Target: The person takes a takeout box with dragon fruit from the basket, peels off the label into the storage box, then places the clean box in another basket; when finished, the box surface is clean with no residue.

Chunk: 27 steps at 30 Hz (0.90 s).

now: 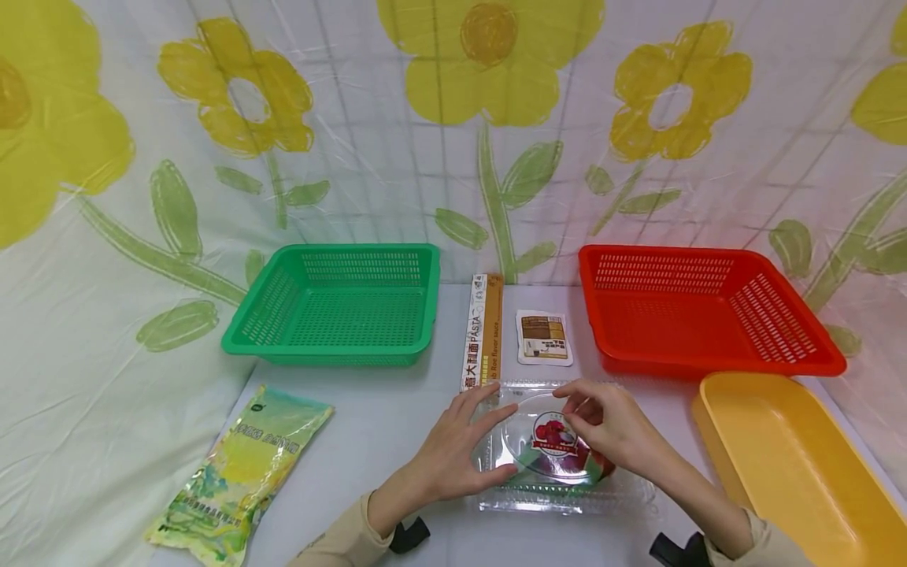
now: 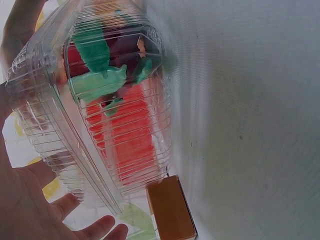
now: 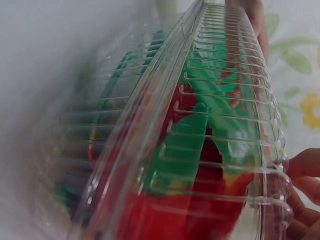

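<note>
Head view: the left hand [image 1: 457,449], fingers spread apart, and the right hand [image 1: 616,425], fingers bent, meet over a clear box [image 1: 527,468] between them; whether the right pinches the lid I cannot tell. Likely handling the lid; the next move calls for a sure hold. Label up, its long axis runs from hand to hand.

Left wrist: red-green contents [image 2: 132,132] show beside that hand.

Right wrist: bent fingers [image 3: 305,167] lie against the lid's side.

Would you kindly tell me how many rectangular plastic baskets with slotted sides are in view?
2: a green slotted basket at back left and a red slotted basket at back right, beyond the clear plastic box.
</note>
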### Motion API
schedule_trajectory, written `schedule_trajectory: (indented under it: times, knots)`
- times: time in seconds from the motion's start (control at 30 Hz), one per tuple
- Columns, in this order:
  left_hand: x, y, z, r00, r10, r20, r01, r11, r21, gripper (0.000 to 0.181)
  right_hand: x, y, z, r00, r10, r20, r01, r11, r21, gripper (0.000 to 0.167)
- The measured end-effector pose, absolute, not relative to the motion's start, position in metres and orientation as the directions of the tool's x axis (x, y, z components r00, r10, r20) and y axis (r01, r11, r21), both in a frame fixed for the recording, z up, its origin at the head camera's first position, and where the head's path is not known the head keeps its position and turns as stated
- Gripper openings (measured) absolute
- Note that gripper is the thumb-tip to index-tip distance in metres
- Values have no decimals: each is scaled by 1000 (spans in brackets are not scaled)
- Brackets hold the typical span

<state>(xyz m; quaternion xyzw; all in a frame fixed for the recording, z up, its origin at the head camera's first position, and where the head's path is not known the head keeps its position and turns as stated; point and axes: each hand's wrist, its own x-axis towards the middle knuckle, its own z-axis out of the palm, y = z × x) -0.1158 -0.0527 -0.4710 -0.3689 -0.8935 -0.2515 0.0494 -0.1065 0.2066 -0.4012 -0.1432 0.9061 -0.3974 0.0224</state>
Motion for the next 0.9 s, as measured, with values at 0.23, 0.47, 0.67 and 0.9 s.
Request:
schedule_trajectory:
  times: [0.23, 0.47, 0.67, 0.9]
  knots:
    - [-116, -53, -471, -725, 636, 264, 681, 608, 408, 76, -107, 209, -402, -958, -278, 74, -242, 637, -732, 29]
    - [-116, -53, -471, -727, 636, 259, 678, 607, 414, 77, -107, 211, -400, -960, -269, 74, -236, 641, -730, 28]
    - [-116, -53, -470, -733, 632, 252, 671, 612, 418, 77, -106, 213, -399, -963, -256, 81, -232, 643, -730, 28]
    - [-116, -52, -470, -739, 628, 243, 664, 620, 418, 77, -105, 215, -401, -959, -259, 118, -261, 640, -722, 28]
